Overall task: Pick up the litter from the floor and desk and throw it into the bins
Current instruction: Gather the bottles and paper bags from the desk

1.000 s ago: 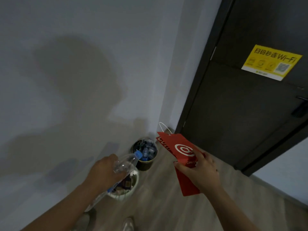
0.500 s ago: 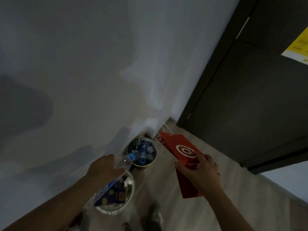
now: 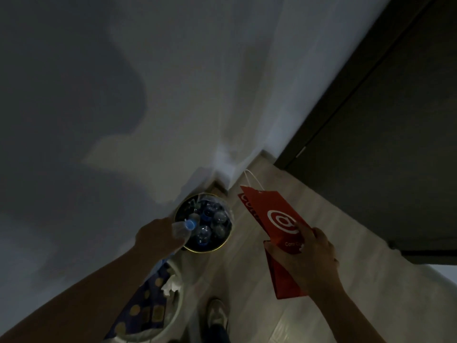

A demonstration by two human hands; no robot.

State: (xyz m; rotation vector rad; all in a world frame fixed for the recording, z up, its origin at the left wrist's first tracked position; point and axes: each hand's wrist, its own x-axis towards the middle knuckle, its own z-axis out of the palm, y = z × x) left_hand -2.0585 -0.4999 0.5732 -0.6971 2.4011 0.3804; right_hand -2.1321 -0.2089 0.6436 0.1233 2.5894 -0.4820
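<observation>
Down at the lower left, against the wall, a white bin (image 3: 180, 305) holds a blue patterned wrapper (image 3: 146, 308) and a crumpled tissue (image 3: 170, 285). Above it the left hand (image 3: 158, 237) grasps a clear plastic bottle (image 3: 180, 231) with a blue cap, its neck pointing out over the near edge of a dark round bin (image 3: 210, 250) in the corner. That bin looks nearly full of similar bottles, so sorting seems intended.

The bottle is best carried further over the middle and lowered close to the pile before the fingers let go. Dropped from the rim, it could glance off the rounded bottles and roll onto the floor (image 3: 247, 268). A shoe (image 3: 217, 313) stands just below the dark bin.

To the right, the right hand (image 3: 311, 261) pinches a flattened red paper bag (image 3: 274, 214) with a white cord handle, held above the floor and well apart from both bins. It probably suits the white bin, and folding it first would help it fit.

The bag bears a white "@" in a ring. Small white letters beneath start "Com", the rest covered by the thumb. Lettering on its side fold is too cut off to read.
</observation>
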